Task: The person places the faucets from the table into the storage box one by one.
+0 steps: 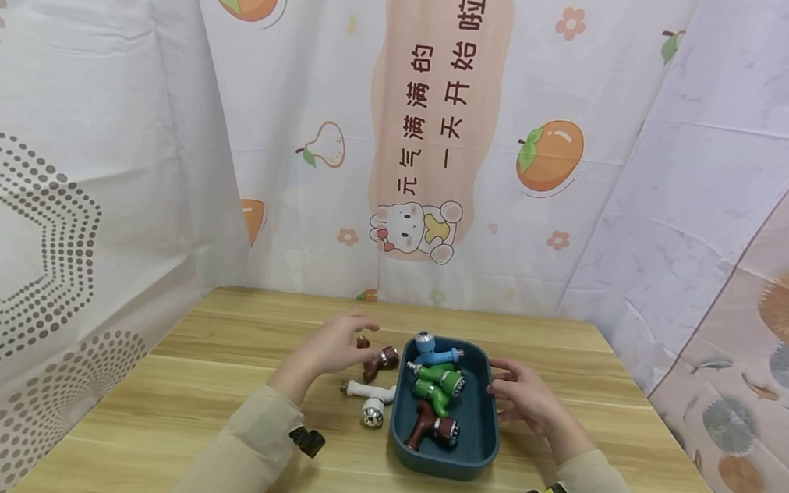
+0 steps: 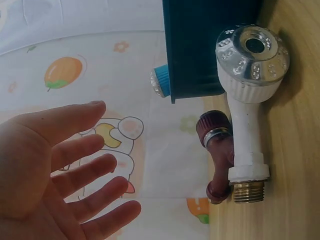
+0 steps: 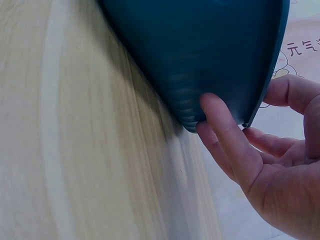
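Open-fingered, my left hand (image 1: 340, 343) hovers over a dark red-brown tap (image 1: 379, 361) on the table. In the left wrist view its spread fingers (image 2: 107, 167) hold nothing. Beside that tap lies a white tap (image 1: 371, 392) with a chrome-topped knob and a brass threaded end. My right hand (image 1: 525, 395) grips the right side of a dark blue tray (image 1: 442, 466); in the right wrist view, fingers (image 3: 222, 117) lie along its outer wall. Inside the tray are a light blue tap (image 1: 436, 354), two green taps (image 1: 434, 395) and a red-brown tap (image 1: 431, 426).
The wood-grain table (image 1: 216, 356) extends on both sides of the tray. A printed curtain (image 1: 299, 215) hangs behind it, with more cloth at the left and right. Black wrist-camera mounts (image 1: 308, 441) sit at both sleeves.
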A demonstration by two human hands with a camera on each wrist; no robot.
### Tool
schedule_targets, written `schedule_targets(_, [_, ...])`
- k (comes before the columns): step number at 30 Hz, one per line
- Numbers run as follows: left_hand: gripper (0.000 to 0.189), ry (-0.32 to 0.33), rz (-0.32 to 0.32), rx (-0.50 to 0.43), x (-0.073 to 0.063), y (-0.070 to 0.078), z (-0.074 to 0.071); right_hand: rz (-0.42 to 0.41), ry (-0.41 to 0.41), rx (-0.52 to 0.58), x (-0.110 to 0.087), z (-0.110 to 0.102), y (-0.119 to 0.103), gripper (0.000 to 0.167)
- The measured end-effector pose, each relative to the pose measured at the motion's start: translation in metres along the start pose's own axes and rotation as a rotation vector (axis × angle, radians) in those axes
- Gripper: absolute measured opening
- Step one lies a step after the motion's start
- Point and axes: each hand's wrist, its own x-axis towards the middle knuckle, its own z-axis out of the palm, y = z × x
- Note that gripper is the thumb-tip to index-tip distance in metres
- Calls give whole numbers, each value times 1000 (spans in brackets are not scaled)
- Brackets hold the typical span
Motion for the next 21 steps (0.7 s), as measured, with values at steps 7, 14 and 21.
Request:
schedule_targets(7, [42,-32,-17,-23,-3,-7,4,-7,-6,7,1,0,0,65])
schedule_targets(14, [32,-81,-13,-39,-7,-14,6,-11,-13,19,0,-1,1,66])
schedule_targets(21, [16,-122,14,-48,-10,-24,13,-2,-11,17,0,0,2,65])
